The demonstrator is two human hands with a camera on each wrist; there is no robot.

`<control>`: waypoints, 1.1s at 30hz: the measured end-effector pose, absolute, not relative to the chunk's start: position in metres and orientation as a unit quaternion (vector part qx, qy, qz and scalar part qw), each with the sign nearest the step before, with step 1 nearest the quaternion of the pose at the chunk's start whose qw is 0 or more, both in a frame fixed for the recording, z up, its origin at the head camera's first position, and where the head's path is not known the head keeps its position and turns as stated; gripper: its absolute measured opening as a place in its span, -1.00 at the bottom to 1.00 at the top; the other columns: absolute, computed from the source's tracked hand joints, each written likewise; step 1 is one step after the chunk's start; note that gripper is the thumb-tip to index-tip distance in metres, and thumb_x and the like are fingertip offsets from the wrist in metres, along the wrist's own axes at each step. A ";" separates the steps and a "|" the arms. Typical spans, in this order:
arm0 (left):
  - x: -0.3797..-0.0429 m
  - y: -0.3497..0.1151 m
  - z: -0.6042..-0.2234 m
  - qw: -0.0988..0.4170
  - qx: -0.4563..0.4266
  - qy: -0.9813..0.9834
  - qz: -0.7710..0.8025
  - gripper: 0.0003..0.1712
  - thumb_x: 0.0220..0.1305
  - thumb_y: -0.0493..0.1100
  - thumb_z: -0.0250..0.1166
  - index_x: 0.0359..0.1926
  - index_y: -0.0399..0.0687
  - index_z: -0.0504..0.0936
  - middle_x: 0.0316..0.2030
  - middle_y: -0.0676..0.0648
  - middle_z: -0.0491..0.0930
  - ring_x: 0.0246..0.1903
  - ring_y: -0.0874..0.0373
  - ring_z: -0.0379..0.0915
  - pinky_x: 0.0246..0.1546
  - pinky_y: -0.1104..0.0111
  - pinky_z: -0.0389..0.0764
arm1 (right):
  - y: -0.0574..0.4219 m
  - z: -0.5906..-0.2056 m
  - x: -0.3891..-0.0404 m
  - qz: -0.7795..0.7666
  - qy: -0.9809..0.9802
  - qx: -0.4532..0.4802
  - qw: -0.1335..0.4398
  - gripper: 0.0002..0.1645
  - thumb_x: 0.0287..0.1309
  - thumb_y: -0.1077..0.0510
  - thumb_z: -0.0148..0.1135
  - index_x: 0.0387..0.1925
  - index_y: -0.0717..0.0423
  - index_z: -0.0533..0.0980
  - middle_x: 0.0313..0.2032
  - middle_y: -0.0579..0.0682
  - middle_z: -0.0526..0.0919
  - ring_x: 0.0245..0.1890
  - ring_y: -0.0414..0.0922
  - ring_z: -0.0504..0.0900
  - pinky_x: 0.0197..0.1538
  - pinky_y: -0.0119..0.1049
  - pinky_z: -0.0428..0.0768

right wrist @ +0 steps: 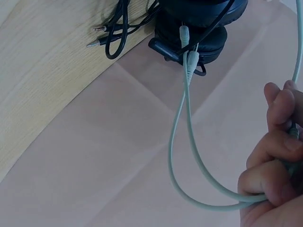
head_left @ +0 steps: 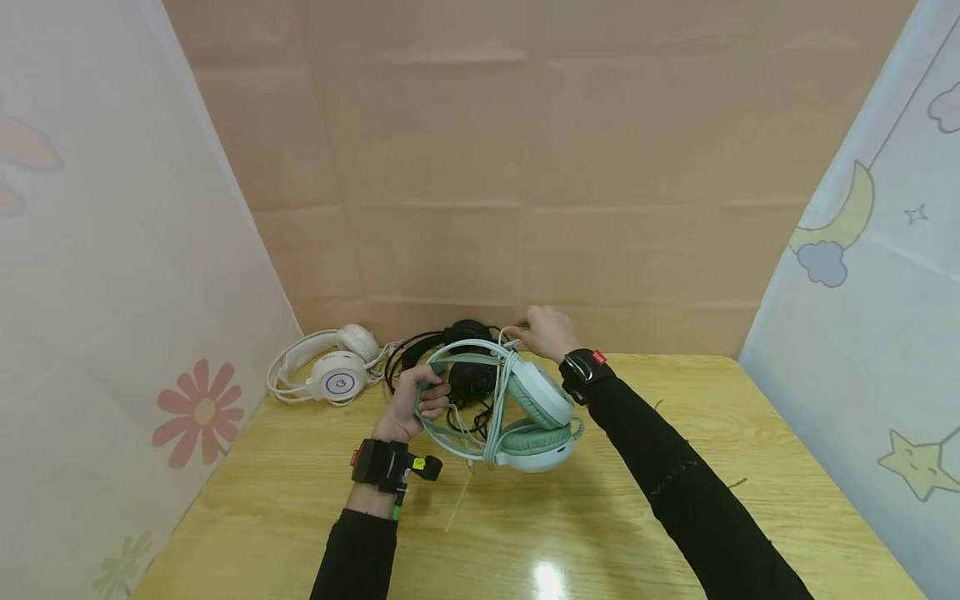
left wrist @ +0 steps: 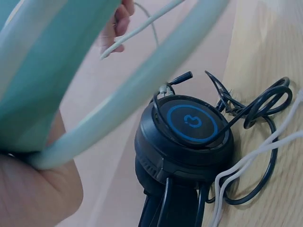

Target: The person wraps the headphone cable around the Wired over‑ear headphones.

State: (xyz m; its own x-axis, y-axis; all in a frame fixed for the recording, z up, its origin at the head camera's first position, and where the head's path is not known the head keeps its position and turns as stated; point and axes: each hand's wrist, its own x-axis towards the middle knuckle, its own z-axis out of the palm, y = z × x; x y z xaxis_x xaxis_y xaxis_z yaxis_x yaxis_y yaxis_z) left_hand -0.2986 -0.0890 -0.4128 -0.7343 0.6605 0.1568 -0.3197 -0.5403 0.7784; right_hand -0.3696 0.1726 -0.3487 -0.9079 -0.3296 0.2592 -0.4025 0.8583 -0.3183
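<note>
My left hand (head_left: 411,403) grips the headband of mint-green and white headphones (head_left: 536,454), holding them above the table. Turns of mint cable are wound around the band beside the ear cups. My right hand (head_left: 549,333), beyond the headphones, pinches the mint cable (right wrist: 190,127). In the right wrist view the cable loops out of the curled fingers, and two plug ends hang in front of black headphones (left wrist: 189,142). The black pair, with its boom microphone and tangled black cable, lies behind the mint pair, partly hidden in the head view.
White headphones (head_left: 339,377) lie at the table's back left, their white cable running toward the black pair. The wooden table (head_left: 645,517) meets a brown paper backdrop (head_left: 525,167). Patterned white panels stand at the left (head_left: 112,292) and right (head_left: 862,333).
</note>
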 end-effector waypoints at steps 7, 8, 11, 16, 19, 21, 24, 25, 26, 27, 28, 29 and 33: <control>-0.298 -0.084 -0.413 0.289 0.210 0.407 0.841 -0.72 0.24 -0.32 -0.27 -0.54 0.05 0.24 -0.67 0.06 -0.16 -0.73 0.21 -0.36 -0.74 0.49 -0.07 | 0.169 -0.347 -0.368 0.201 -0.953 0.205 0.099 -0.62 0.28 -0.14 0.21 -0.17 0.01 0.74 -0.35 -0.02 0.78 -0.61 -0.21 0.51 -0.52 -0.34 0.28; -0.298 -0.084 -0.413 0.287 0.204 0.410 0.841 -0.73 0.24 -0.31 -0.26 -0.54 0.04 0.23 -0.67 0.06 -0.16 -0.72 0.21 -0.36 -0.75 0.49 -0.07 | 0.169 -0.346 -0.368 0.206 -0.951 0.207 0.098 -0.62 0.28 -0.13 0.21 -0.16 0.03 0.74 -0.35 -0.01 0.78 -0.63 -0.21 0.50 -0.53 -0.34 0.26; -0.298 -0.085 -0.413 0.271 0.171 0.418 0.850 -0.72 0.24 -0.31 -0.23 -0.58 0.05 0.18 -0.68 0.06 -0.17 -0.72 0.22 -0.36 -0.75 0.50 -0.08 | 0.171 -0.345 -0.368 0.214 -0.949 0.204 0.106 -0.62 0.29 -0.12 0.20 -0.22 0.04 0.74 -0.38 -0.01 0.76 -0.64 -0.18 0.47 -0.55 -0.33 0.22; -0.298 -0.085 -0.415 0.228 0.108 0.461 0.851 -0.68 0.27 -0.30 -0.17 -0.62 0.05 0.13 -0.70 0.08 -0.14 -0.80 0.31 -0.22 -0.79 0.54 0.02 | 0.175 -0.343 -0.367 0.222 -0.947 0.197 0.122 -0.67 0.27 -0.13 0.22 -0.28 -0.02 0.75 -0.36 -0.05 0.76 -0.60 -0.20 0.52 -0.57 -0.33 0.26; -0.298 -0.085 -0.415 0.212 0.080 0.485 0.844 -0.68 0.29 -0.29 -0.12 -0.61 0.04 0.16 -0.73 0.11 -0.09 -0.83 0.34 -0.09 -0.78 0.54 0.08 | 0.177 -0.342 -0.366 0.225 -0.946 0.199 0.118 -0.68 0.26 -0.13 0.23 -0.23 -0.03 0.75 -0.32 -0.03 0.77 -0.60 -0.20 0.54 -0.58 -0.33 0.24; -0.298 -0.084 -0.415 0.201 0.064 0.498 0.841 -0.67 0.29 -0.28 -0.09 -0.62 0.05 0.15 -0.75 0.13 -0.06 -0.84 0.35 -0.05 -0.78 0.54 0.08 | 0.177 -0.341 -0.365 0.227 -0.946 0.200 0.115 -0.67 0.25 -0.13 0.24 -0.21 -0.02 0.75 -0.30 -0.02 0.78 -0.60 -0.19 0.55 -0.58 -0.33 0.23; -0.297 -0.084 -0.413 0.186 0.042 0.510 0.839 -0.64 0.31 -0.27 -0.06 -0.63 0.03 0.12 -0.77 0.14 -0.04 -0.84 0.33 -0.06 -0.76 0.52 0.07 | 0.177 -0.340 -0.364 0.228 -0.946 0.198 0.119 -0.68 0.24 -0.12 0.25 -0.21 -0.03 0.75 -0.30 -0.02 0.78 -0.55 -0.18 0.59 -0.56 -0.34 0.29; -0.297 -0.083 -0.412 0.180 0.034 0.513 0.838 -0.63 0.31 -0.28 -0.05 -0.63 0.02 0.10 -0.77 0.14 -0.04 -0.84 0.32 -0.06 -0.76 0.51 0.07 | 0.177 -0.339 -0.363 0.228 -0.946 0.198 0.121 -0.69 0.24 -0.11 0.26 -0.21 -0.03 0.75 -0.30 -0.02 0.78 -0.54 -0.18 0.61 -0.55 -0.33 0.31; -0.296 -0.083 -0.411 0.174 0.028 0.518 0.837 -0.63 0.33 -0.28 -0.05 -0.62 0.01 0.10 -0.78 0.13 -0.03 -0.84 0.31 -0.06 -0.76 0.50 0.07 | 0.176 -0.339 -0.363 0.228 -0.945 0.199 0.124 -0.69 0.23 -0.11 0.27 -0.22 -0.03 0.75 -0.30 -0.02 0.78 -0.53 -0.17 0.62 -0.55 -0.33 0.33; -0.295 -0.083 -0.409 0.169 0.025 0.523 0.835 -0.62 0.34 -0.29 -0.06 -0.62 -0.01 0.09 -0.79 0.13 -0.03 -0.84 0.30 -0.07 -0.75 0.49 0.07 | 0.176 -0.338 -0.362 0.226 -0.945 0.200 0.126 -0.70 0.23 -0.11 0.27 -0.22 -0.04 0.75 -0.30 -0.02 0.78 -0.52 -0.18 0.63 -0.54 -0.33 0.35; -0.294 -0.083 -0.408 0.163 0.024 0.531 0.831 -0.63 0.36 -0.30 -0.07 -0.61 -0.03 0.09 -0.79 0.13 -0.03 -0.84 0.30 -0.07 -0.75 0.48 0.06 | 0.176 -0.338 -0.362 0.224 -0.945 0.203 0.128 -0.70 0.22 -0.11 0.27 -0.22 -0.04 0.75 -0.30 -0.02 0.78 -0.52 -0.19 0.63 -0.54 -0.34 0.36; -0.293 -0.083 -0.405 0.157 0.026 0.542 0.825 -0.63 0.38 -0.31 -0.08 -0.60 -0.05 0.09 -0.79 0.12 -0.03 -0.84 0.29 -0.08 -0.74 0.47 0.05 | 0.175 -0.337 -0.361 0.222 -0.944 0.205 0.130 -0.70 0.22 -0.11 0.28 -0.22 -0.03 0.75 -0.30 -0.02 0.78 -0.53 -0.20 0.62 -0.54 -0.35 0.36; -0.285 -0.081 -0.395 0.125 0.049 0.587 0.799 -0.60 0.40 -0.34 -0.12 -0.61 -0.05 0.06 -0.78 0.09 -0.06 -0.83 0.29 -0.12 -0.72 0.41 0.03 | 0.173 -0.334 -0.359 0.215 -0.941 0.218 0.141 -0.71 0.21 -0.09 0.29 -0.23 -0.02 0.75 -0.33 -0.01 0.78 -0.65 -0.20 0.52 -0.59 -0.36 0.19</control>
State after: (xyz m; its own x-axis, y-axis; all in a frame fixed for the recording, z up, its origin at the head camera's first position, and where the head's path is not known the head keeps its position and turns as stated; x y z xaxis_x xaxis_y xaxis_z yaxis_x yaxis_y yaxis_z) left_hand -0.2851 -0.0805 -0.3953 -0.9641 0.2565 -0.0689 -0.1425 -0.2806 0.9492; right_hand -0.3592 0.1730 -0.3341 -0.8647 -0.3504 0.3598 -0.4720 0.8120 -0.3435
